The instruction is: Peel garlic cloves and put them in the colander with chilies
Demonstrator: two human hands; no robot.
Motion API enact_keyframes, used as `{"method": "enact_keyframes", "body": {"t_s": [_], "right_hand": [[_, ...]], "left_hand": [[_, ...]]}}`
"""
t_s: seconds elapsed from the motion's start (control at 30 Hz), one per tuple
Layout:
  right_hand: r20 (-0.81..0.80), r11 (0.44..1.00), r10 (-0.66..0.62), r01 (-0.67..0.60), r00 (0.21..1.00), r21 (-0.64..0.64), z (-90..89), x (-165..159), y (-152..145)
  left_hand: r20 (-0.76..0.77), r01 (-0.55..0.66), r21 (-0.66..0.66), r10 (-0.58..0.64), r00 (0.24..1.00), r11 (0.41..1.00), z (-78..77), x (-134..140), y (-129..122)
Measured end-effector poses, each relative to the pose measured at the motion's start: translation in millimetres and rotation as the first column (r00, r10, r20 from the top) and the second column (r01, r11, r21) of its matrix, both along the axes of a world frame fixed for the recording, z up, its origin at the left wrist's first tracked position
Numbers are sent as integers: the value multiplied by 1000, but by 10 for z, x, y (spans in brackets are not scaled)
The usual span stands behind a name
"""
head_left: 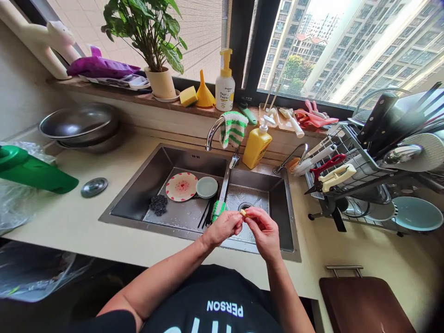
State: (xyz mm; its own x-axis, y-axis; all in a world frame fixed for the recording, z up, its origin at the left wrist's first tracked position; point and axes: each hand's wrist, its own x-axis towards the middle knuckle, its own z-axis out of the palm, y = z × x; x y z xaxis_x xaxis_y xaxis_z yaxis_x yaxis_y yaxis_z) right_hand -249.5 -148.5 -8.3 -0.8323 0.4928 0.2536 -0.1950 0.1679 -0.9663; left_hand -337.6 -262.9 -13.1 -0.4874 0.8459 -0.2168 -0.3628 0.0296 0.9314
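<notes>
Small pale-yellow piece [243, 212], mid-frame: too small to tell its material.
Rectangular grey double-bowl sink [133, 223], centre: metal, satin-smooth, wet in patches.
Curved silver tap [209, 137], centre: metal, mirror-glossy.
Green-and-white striped cloth [233, 130], centre: fuzzy, rough, matt.
Round white red-patterned plate [181, 186], left of centre: smooth, glossy, ceramic-looking.
Black tangled scouring ball [158, 205], left of centre: rough, wiry.
Wide dark-grey round pan [81, 122], left: polished metal.
Yellow cone-shaped funnel [204, 95], upper middle: smooth plastic.
Yellow block sponge [188, 96], upper middle: matt, porous.
Pale cream counter [65, 217], left: smooth, low sheen.
Black printed shirt [225, 286], bottom: matt cloth.
</notes>
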Motion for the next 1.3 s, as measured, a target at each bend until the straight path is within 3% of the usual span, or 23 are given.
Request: {"method": "enact_keyframes", "body": {"t_s": [0.17,0.37,0.7,1.1,1.3], "right_hand": [[0,994,-25,25,1000,107,12,16,-11],[6,994,-15,14,1000,113,10,27,-20],[16,994,-77,76,997,79,-5,-4,-112],[8,991,-103,102,995,87,-60,-27,-182],[-10,972,-53,54,999,229,-13,-2,-99]], "left_hand": [[55,-13,3,13,998,1000,3,9,-5],[184,6,38,-13,983,999,78,24,-12],[69,-22,28,20,997,999,-11,49,-4],[188,-157,-59,165,968,986,81,71,8],[114,-113,-54,119,986,992,114,64,8]]}}
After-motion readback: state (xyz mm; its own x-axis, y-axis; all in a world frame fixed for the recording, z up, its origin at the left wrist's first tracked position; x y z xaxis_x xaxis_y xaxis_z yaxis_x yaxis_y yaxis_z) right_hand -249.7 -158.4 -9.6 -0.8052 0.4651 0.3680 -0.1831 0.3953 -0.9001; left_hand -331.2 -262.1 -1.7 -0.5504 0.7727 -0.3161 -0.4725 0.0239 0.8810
